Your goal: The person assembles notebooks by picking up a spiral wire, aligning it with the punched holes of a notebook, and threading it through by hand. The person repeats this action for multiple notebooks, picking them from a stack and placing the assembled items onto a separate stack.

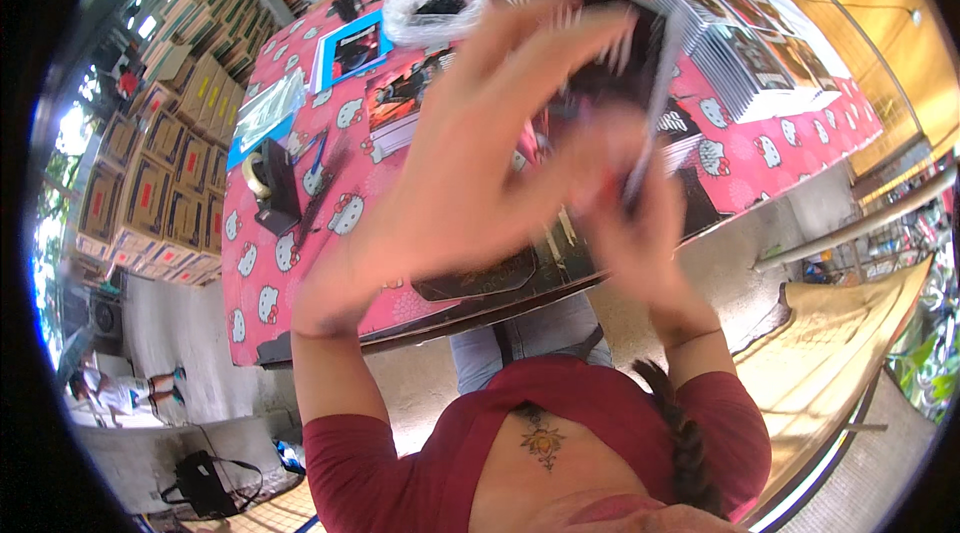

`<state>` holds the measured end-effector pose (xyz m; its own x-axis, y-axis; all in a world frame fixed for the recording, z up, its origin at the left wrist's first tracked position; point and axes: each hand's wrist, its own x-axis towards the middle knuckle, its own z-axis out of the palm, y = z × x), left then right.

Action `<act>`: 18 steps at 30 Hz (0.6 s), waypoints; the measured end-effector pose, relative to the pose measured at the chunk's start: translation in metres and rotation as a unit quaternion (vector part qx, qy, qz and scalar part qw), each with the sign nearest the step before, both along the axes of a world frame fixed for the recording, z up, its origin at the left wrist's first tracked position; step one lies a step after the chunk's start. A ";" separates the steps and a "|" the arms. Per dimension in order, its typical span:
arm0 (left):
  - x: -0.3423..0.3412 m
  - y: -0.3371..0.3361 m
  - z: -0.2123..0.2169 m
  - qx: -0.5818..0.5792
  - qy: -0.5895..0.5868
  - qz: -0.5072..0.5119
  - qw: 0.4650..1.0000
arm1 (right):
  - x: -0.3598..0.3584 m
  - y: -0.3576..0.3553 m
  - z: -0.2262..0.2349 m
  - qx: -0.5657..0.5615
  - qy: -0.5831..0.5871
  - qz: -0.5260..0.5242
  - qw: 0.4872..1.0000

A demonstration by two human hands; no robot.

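Upright over the table stands a thin dark-covered book (640,43), its cover blurred by motion. My right hand (635,218) is closed on its lower edge, thumb and fingers smeared. Across the book's left part reaches my left hand (490,123), fingers stretched out and spread; I cannot tell whether its fingertips touch the cover. Beneath my hands, a dark flat board (480,278) lies at the table's near edge. Left of my left hand is a small stack of books (395,108) with a red and dark cover. More books (683,138) show behind my right hand.
The table has a pink patterned cloth (310,288). On its left are a black tape dispenser (270,183) and a blue-edged booklet (350,51). A roll of clear plastic (410,18) lies farther back. Tall book stacks (740,63) stand right. Cardboard boxes (150,178) are piled far left.
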<state>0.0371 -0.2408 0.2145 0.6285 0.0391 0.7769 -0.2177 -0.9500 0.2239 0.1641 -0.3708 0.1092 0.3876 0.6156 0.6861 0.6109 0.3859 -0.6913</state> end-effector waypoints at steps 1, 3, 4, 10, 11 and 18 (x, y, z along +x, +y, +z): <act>0.031 0.028 0.004 0.075 -0.023 0.024 0.997 | 0.026 0.001 0.016 -0.007 0.067 0.013 0.998; 0.089 0.081 0.012 0.178 -0.027 0.032 0.983 | 0.076 0.004 0.046 -0.022 0.169 0.068 0.983; 0.115 0.083 0.014 0.006 0.088 -0.030 0.996 | 0.108 0.004 0.049 -0.033 0.245 0.113 0.962; 0.217 0.131 -0.113 0.050 0.161 0.113 0.979 | 0.236 0.033 -0.011 -0.204 0.031 0.047 0.977; 0.218 0.126 -0.137 0.091 0.217 0.157 0.959 | 0.238 0.028 -0.017 -0.365 -0.073 -0.026 0.928; 0.202 0.144 -0.159 -0.015 0.040 0.154 0.987 | 0.140 0.025 -0.039 -0.093 -0.332 -0.242 0.907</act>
